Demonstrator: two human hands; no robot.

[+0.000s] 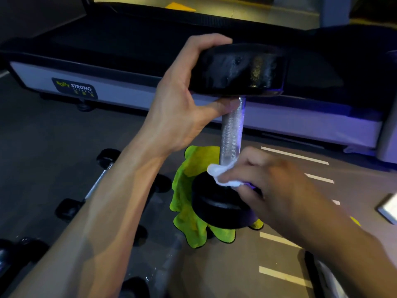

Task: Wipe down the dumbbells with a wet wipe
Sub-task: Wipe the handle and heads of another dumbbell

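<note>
A black dumbbell (pixel 232 130) with a knurled silver handle stands upright on its lower head, over a lime-green cloth (pixel 187 203) on the floor. My left hand (pixel 182 100) grips the upper black head from the left side, thumb under it against the handle. My right hand (pixel 275 186) holds a crumpled white wet wipe (pixel 219 173) pressed against the base of the handle, where it meets the lower head. The fingers hide part of the wipe and the head's right side.
Other black dumbbells (pixel 90 186) lie on the dark floor at lower left. A treadmill deck (pixel 133 91) with a logo runs across the back. White floor stripes (pixel 294 155) mark the right side; a pale object (pixel 388 209) sits at the right edge.
</note>
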